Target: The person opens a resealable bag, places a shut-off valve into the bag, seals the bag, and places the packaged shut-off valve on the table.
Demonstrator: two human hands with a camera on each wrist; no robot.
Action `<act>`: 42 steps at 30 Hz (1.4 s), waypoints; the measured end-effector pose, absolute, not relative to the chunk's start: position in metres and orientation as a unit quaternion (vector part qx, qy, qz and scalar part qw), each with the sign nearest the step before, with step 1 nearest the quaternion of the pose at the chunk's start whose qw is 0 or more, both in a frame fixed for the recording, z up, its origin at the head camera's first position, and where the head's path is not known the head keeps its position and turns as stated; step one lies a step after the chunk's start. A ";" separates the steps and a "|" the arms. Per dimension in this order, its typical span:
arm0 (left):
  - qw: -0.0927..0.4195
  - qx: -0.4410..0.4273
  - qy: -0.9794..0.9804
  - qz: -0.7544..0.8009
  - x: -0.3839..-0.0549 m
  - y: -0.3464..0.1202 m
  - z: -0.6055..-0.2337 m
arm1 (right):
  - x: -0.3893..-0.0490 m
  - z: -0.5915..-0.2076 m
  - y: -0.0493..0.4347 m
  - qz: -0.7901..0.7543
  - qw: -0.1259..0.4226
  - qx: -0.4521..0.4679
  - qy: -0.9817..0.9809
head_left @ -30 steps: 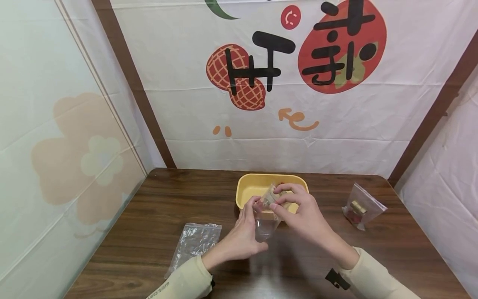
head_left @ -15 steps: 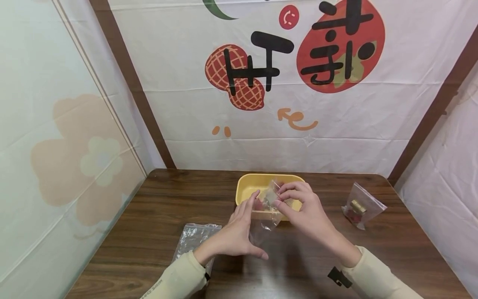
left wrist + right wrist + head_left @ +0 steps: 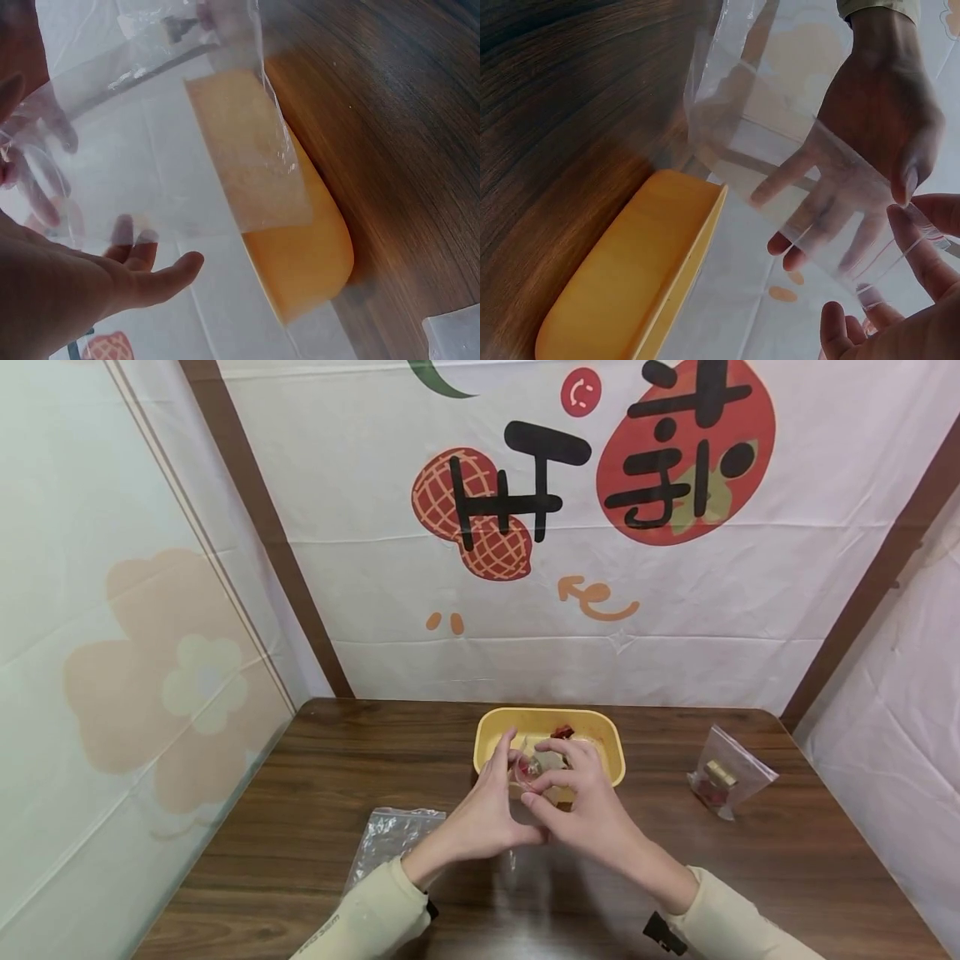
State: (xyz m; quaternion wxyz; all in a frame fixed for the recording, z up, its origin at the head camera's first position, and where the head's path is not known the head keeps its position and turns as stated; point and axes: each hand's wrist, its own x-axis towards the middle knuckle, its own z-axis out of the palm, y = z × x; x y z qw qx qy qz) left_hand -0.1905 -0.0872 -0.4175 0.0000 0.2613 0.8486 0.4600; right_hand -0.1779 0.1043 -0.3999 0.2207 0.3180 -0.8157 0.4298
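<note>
A clear plastic zip bag [image 3: 772, 180] hangs between both hands, its mouth up at the fingers. My right hand [image 3: 585, 789] pinches the bag's mouth edge between thumb and fingers. My left hand [image 3: 491, 806] stands around the other side, its fingers extended and spread behind the film in the right wrist view, its thumb right at the bag's edge. The bag's lower part looks transparent, with nothing inside it there. Small red and greenish bits [image 3: 531, 767] show between the fingers in the head view; their kind is unclear. Just behind the hands is a yellow bin [image 3: 487, 735].
Dark red pieces [image 3: 562, 732] lie in the bin. To the right, a filled zip bag [image 3: 723, 777] with gold and red items stands on the wooden table [image 3: 315, 777]. Another flat clear bag [image 3: 393, 835] lies at the left, partly under the left forearm. A printed cloth hangs behind.
The left hand swung away from the bag, then came back in. The right hand shifted left and slightly nearer, closing toward the left, and more of the bin's right end shows.
</note>
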 end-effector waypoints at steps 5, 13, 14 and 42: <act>-0.012 0.257 0.855 0.451 -0.188 -0.086 -0.415 | -0.176 -0.398 0.105 0.429 0.198 0.320 -0.821; -0.024 0.281 0.853 0.439 -0.189 -0.092 -0.420 | -0.174 -0.395 0.118 0.391 0.117 0.342 -0.846; -0.022 0.283 0.853 0.438 -0.189 -0.094 -0.420 | -0.173 -0.394 0.121 0.384 0.101 0.352 -0.848; 0.016 0.274 0.845 0.460 -0.187 -0.102 -0.424 | -0.183 -0.403 0.139 0.305 0.128 0.425 -0.843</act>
